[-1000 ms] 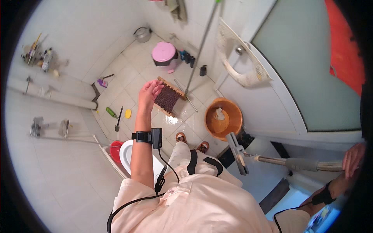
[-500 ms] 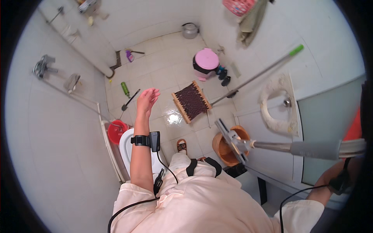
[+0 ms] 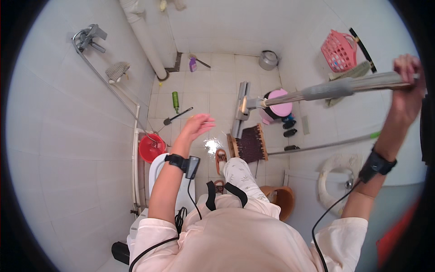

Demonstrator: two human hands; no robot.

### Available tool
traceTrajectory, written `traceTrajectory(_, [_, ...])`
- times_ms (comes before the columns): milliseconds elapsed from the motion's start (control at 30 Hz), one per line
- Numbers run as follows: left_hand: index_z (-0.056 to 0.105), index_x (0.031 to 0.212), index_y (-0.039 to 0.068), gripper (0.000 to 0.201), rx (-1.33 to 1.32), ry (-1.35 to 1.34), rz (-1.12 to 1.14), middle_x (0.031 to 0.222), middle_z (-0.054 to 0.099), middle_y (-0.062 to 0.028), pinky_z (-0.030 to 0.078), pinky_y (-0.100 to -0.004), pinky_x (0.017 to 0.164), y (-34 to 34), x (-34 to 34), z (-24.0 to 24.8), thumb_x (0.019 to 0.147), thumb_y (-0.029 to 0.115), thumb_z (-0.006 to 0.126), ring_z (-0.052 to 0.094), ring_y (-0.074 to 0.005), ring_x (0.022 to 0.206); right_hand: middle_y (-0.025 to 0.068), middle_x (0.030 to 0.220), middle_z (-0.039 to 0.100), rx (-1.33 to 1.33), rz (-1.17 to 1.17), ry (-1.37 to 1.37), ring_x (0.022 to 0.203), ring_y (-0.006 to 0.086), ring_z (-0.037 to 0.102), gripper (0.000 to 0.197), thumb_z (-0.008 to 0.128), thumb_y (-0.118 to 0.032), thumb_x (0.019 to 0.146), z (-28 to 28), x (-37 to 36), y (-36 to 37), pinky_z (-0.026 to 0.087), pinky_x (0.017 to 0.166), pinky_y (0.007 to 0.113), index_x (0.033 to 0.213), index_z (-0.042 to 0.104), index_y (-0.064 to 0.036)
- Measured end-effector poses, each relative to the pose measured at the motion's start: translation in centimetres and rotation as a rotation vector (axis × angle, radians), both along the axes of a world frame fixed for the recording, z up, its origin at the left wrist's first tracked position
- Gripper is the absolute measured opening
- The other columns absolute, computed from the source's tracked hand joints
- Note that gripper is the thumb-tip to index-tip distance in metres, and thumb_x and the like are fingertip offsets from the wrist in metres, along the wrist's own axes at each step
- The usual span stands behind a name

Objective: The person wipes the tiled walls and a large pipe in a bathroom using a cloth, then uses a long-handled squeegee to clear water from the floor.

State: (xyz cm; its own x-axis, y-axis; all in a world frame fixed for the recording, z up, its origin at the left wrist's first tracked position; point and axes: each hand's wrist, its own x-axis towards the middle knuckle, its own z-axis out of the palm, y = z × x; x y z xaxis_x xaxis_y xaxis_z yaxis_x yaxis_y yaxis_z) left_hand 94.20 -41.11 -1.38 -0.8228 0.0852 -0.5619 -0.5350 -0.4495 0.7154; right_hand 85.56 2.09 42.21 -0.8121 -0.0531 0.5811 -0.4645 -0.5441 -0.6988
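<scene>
My right hand [image 3: 409,70] is raised at the far right, its fingers wrapped round the metal pole of a mop [image 3: 327,89]. The mop is held up nearly level, its long grey clamp-like head toward the middle of the room. In this view the head partly overlaps a wooden folding stool [image 3: 249,144] with a dark woven seat. My left hand [image 3: 199,125] hangs in the air left of the stool, fingers stretched out, holding nothing. Both wrists carry black strapped-on devices with cables.
To the left are a red bucket [image 3: 152,148] and a white toilet [image 3: 157,168]. A green bottle [image 3: 176,102] lies on the tiles. A pink-lidded bin [image 3: 282,107], slippers [image 3: 290,133] and a second pole [image 3: 328,144] are right. A wooden tub [image 3: 285,201] stands near my legs.
My right hand has come up into view, and the mop has swung forward and left over the stool. My view and body have turned right. My left hand is still empty.
</scene>
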Motion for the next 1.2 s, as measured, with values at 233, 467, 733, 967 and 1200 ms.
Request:
traceTrajectory(233, [0.039, 0.123, -0.002, 0.065, 0.241, -0.137, -0.175, 0.115, 0.058, -0.0207, 0.05, -0.0409, 0.086, 6.4, -14.6, -1.0, 0.089, 0.053, 0.047, 0.06, -0.0344, 0.101, -0.0007, 0.057, 0.038, -0.008, -0.364, 0.043, 0.051, 0.0097, 0.036, 0.027, 0.058, -0.013, 0.088, -15.6, -11.8, -17.0, 0.04, 0.057, 0.029, 0.066, 0.044, -0.011])
traceTrajectory(467, [0.036, 0.126, -0.001, 0.07, 0.936, -0.141, 0.408, 0.123, 0.05, -0.0199, 0.041, -0.0449, 0.095, 2.9, -30.1, -6.4, 0.084, 0.05, 0.059, 0.049, -0.0344, 0.116, 0.0012, 0.06, 0.042, 0.049, -0.154, -0.178, 0.052, 0.0107, 0.04, 0.02, 0.056, -0.008, 0.088, -24.9, -23.6, -30.0, 0.042, 0.057, 0.031, 0.072, 0.043, -0.0082])
traceTrajectory(733, [0.041, 0.127, 0.002, 0.056, 0.445, -0.038, 0.533, 0.092, 0.057, -0.0053, 0.046, -0.0216, 0.071, -4.7, -37.6, -8.9, 0.077, 0.005, 0.068, 0.053, -0.0081, 0.077, 0.0105, 0.073, 0.055, 0.343, 0.376, -0.091, 0.069, 0.0214, 0.056, 0.01, 0.056, -0.01, 0.082, -23.4, -35.3, -34.6, 0.047, 0.074, 0.038, 0.084, 0.049, -0.0019])
traceTrajectory(967, [0.05, 0.096, 0.005, 0.027, 0.904, -0.302, 0.842, 0.081, 0.051, -0.0042, 0.048, -0.0266, 0.069, -10.9, -47.3, -15.2, 0.078, 0.013, 0.069, 0.053, -0.0141, 0.075, 0.0098, 0.078, 0.057, 0.426, 0.405, -0.091, 0.077, 0.0245, 0.059, 0.045, 0.07, -0.044, 0.076, -22.7, -43.3, -38.5, 0.044, 0.086, 0.044, 0.086, 0.048, -0.0059])
traceTrajectory(1200, [0.047, 0.091, 0.004, 0.02, 0.932, -0.399, 1.035, 0.082, 0.055, -0.0095, 0.052, -0.0335, 0.072, -14.8, -53.4, -14.6, 0.083, 0.013, 0.063, 0.057, -0.0211, 0.078, 0.0108, 0.077, 0.062, 0.638, 0.38, -0.089, 0.076, 0.026, 0.062, 0.043, 0.074, -0.041, 0.075, -23.6, -48.1, -40.4, 0.049, 0.081, 0.045, 0.085, 0.048, -0.0076])
